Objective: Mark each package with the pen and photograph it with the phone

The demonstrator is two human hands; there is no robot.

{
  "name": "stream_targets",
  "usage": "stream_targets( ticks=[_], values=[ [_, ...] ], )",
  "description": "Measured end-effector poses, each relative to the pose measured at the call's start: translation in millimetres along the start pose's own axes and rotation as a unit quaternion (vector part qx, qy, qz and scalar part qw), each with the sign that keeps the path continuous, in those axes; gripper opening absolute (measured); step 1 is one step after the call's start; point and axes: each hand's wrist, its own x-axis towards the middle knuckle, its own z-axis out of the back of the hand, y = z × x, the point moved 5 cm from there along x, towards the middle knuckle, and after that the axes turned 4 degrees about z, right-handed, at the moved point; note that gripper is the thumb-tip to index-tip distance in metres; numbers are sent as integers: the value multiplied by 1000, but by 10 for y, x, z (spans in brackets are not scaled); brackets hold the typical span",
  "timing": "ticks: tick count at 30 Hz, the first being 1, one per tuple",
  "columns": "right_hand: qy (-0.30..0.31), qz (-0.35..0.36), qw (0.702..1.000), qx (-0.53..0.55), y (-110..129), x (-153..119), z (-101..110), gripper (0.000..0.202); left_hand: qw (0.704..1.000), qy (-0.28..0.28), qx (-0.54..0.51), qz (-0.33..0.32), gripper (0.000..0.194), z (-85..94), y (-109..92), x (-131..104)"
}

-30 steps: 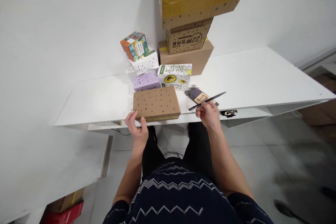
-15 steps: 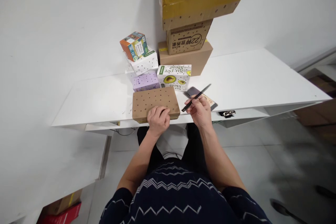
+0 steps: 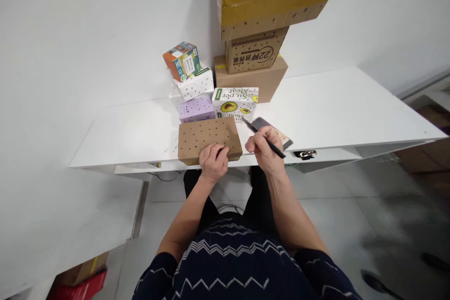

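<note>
Cardboard box [image 3: 208, 132] is brown, dark marks dotting its top.

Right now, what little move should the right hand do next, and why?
Perhaps bring the slim black pen over the flat brown cardboard box: the left hand rests on the box's near edge, and the right hand holds the pen off to the box's right.

Matt brown cardboard was seen in the dotted box [image 3: 207, 132] at centre frame; glossy, wrinkled tape [image 3: 277, 2] was stretched across the carton [image 3: 267, 23] at the top. Smooth printed card was shown by the avocado box [image 3: 235, 102], a smooth white finish by the counter [image 3: 333, 108], dark plastic-like smoothness by the pen [image 3: 276, 148].
</note>
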Motion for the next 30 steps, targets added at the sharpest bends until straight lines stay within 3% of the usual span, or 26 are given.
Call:
stream_targets(
  ticks=[2,6,9,15,21,30],
  values=[
    [-9,2,1000,-2,-68,20,-62,34,1000,-3,-3,0,27,-5,9,-12],
    [18,-47,999,-19,-251,89,-196,54,1000,-17,-2,-10,28,-16,11,-37],
    [15,-60,995,-84,-322,136,-242,45,1000,-11,16,-7,28,-41,15,-48],
    [-20,-7,983,-180,-354,147,-275,19,998,-41,48,-28,28,-28,-23,-46],
    [-14,47,960,-276,-430,92,-294,23,998,-32,53,-13,30,-53,-2,-56],
    [-3,80,925,-372,-332,132,-352,23,1000,-2,11,8,31,-88,34,-75]
  ],
)
